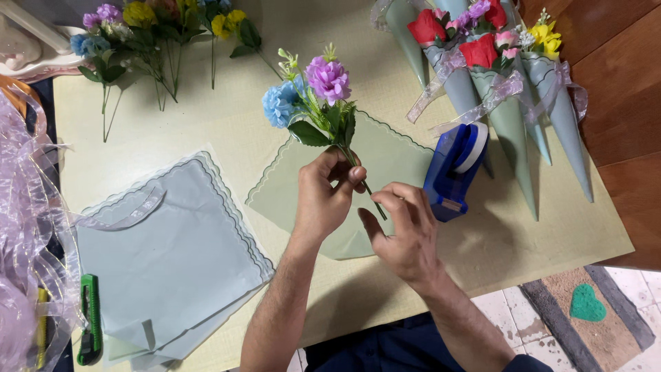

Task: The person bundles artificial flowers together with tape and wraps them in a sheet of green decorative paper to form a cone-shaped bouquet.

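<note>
Above one green sheet, left hand grasps unwrapped flower sprig, right hand pinching its stem; finished cones beside, paper stack unused.

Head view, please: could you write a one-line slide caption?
Left hand holds a small artificial bouquet over green wrapping paper; right hand pinches the stems.
</note>
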